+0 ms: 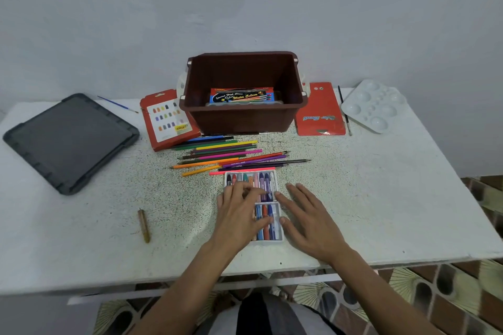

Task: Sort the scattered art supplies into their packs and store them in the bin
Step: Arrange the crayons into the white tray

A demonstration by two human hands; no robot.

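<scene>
A white crayon tray point(277, 177) with two rows of crayons lies at the table's front middle. My left hand point(239, 215) rests flat on its left side, fingers spread over the crayons. My right hand point(307, 215) lies open against the tray's right edge. Several coloured pencils point(228, 155) lie loose just beyond the tray. Behind them stands the brown bin point(239, 119), holding a water colour box point(241, 96). A red crayon box point(167, 119) lies left of the bin, and a red pencil pack point(319, 114) lies to its right.
A dark grey bin lid point(69, 140) lies at the far left, a blue brush point(117, 104) behind it. A white paint palette point(374, 105) and a dark brush point(344, 109) sit at the back right. A lone brown crayon point(143, 225) lies at the front left.
</scene>
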